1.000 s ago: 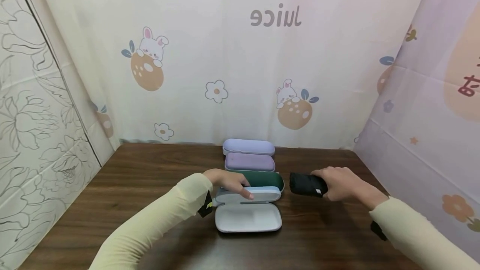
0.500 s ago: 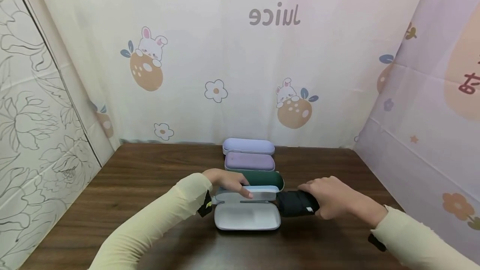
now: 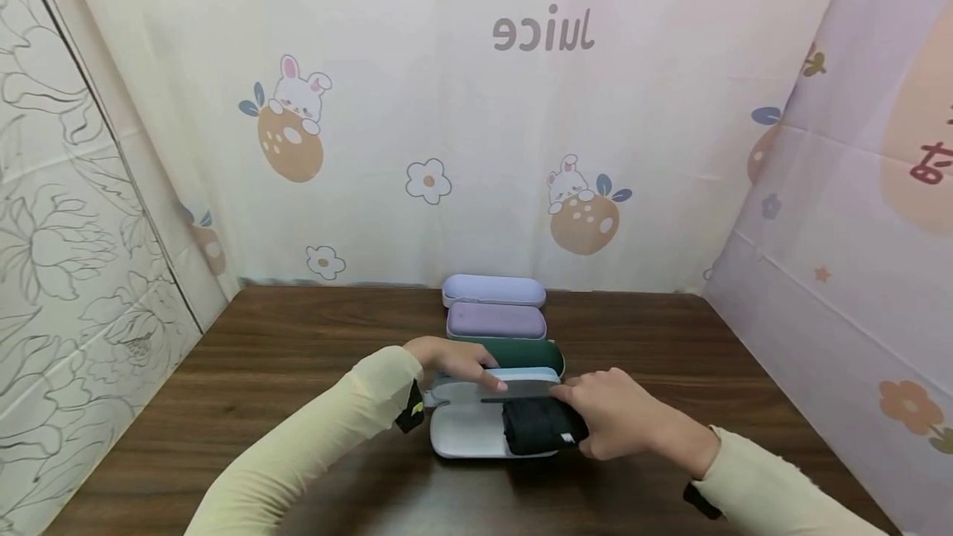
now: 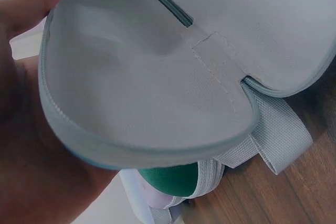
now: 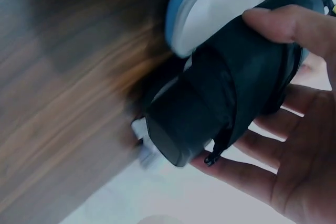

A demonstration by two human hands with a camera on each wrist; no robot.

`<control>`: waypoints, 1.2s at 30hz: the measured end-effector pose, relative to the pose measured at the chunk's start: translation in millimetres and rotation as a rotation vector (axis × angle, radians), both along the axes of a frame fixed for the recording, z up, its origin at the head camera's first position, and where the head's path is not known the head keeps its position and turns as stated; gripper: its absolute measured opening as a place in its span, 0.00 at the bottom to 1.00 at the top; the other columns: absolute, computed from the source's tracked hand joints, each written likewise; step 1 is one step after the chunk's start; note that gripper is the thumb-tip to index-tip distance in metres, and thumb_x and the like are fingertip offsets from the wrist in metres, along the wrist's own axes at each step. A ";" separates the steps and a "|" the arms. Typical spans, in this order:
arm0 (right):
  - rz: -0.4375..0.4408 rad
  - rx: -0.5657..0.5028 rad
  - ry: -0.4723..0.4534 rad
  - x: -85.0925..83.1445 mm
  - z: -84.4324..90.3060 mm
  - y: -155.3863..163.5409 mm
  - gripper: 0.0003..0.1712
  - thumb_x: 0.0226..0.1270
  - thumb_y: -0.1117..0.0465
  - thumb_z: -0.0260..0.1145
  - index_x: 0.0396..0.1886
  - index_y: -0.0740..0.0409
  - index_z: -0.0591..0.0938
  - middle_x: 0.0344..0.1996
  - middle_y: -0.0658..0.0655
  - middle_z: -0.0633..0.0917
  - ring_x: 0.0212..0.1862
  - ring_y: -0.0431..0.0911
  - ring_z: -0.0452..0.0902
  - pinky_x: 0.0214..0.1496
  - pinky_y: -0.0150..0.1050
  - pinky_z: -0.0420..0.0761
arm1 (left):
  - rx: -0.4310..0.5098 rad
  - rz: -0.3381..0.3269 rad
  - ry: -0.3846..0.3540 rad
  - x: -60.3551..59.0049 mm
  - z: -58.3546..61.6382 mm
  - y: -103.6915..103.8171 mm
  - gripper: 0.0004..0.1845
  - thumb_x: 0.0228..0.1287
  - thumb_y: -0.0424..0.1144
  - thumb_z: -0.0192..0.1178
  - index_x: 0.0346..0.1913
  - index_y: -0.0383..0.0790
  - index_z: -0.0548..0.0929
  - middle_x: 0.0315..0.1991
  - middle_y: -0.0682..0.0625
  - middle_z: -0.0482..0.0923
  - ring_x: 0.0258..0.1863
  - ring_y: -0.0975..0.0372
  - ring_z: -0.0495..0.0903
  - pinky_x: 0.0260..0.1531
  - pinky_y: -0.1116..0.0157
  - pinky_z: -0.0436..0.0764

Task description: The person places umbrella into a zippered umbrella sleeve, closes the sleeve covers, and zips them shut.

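Observation:
A light-blue hard case [image 3: 465, 433] lies unfolded on the table, its pale grey lining [image 4: 131, 82] facing up. My left hand [image 3: 456, 361] holds the raised lid by its back edge, thumb over the rim and the other fingers behind, mostly hidden. In my right hand [image 3: 614, 416] is a folded black compact umbrella [image 3: 539, 426], held over the right half of the case's lower shell. The right wrist view shows my thumb on top of the umbrella [image 5: 236, 66] and the other fingers curled below it. A fabric loop [image 4: 278, 129] sticks out at the case's hinge end.
Behind the open case, a dark green case [image 3: 529, 354], a purple case [image 3: 496, 321] and a lavender case [image 3: 494, 291] lie in a row, closed. A printed curtain [image 3: 372, 106] hangs along the back of the wooden table [image 3: 313, 313].
My right hand has brought the umbrella leftward and toward me, from beside the cases to over the open case. The left hand has stayed on the lid.

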State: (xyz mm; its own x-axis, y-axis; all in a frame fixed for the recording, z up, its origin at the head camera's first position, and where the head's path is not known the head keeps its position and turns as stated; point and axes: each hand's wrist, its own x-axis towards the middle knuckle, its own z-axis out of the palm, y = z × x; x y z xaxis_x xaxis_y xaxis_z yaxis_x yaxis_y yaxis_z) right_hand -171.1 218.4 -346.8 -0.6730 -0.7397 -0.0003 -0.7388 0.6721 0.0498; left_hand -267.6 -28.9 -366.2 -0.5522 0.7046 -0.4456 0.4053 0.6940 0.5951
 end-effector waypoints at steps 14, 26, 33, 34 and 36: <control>0.012 -0.040 0.072 6.6 -24.8 -47.4 0.27 0.41 0.54 0.78 0.43 0.58 0.82 0.30 0.52 0.83 0.30 0.43 0.77 0.23 0.39 0.74 | -0.006 0.025 -0.027 2.4 -1.3 1.4 0.28 0.68 0.55 0.52 0.64 0.41 0.73 0.53 0.54 0.75 0.52 0.63 0.72 0.54 0.57 0.71; 0.024 -0.031 0.169 -4.7 -45.7 -63.1 0.22 0.37 0.54 0.78 0.34 0.55 0.81 0.29 0.51 0.82 0.28 0.46 0.77 0.22 0.41 0.74 | 0.024 -0.030 -0.017 -0.3 -0.8 3.1 0.24 0.69 0.53 0.51 0.59 0.41 0.77 0.47 0.56 0.77 0.44 0.67 0.74 0.48 0.65 0.72; 0.035 -0.050 0.149 -8.5 -51.5 -66.2 0.20 0.37 0.56 0.78 0.33 0.54 0.81 0.25 0.49 0.81 0.26 0.43 0.75 0.20 0.39 0.70 | 0.052 -0.048 -0.019 0.2 0.1 3.9 0.21 0.69 0.52 0.51 0.54 0.42 0.80 0.45 0.57 0.78 0.42 0.68 0.74 0.46 0.67 0.72; 0.034 -0.052 0.144 -8.7 -51.6 -66.8 0.20 0.37 0.56 0.78 0.32 0.53 0.81 0.24 0.48 0.80 0.25 0.43 0.75 0.19 0.39 0.70 | 0.051 -0.050 -0.019 0.3 0.3 3.9 0.21 0.69 0.53 0.51 0.54 0.42 0.80 0.45 0.57 0.78 0.43 0.68 0.74 0.46 0.67 0.72; 0.030 -0.050 0.136 -9.7 -51.4 -68.1 0.20 0.36 0.55 0.78 0.32 0.53 0.81 0.22 0.48 0.80 0.24 0.42 0.75 0.19 0.39 0.69 | 0.051 -0.053 -0.019 0.4 0.7 4.0 0.21 0.70 0.53 0.51 0.55 0.42 0.80 0.46 0.57 0.78 0.43 0.68 0.74 0.46 0.67 0.72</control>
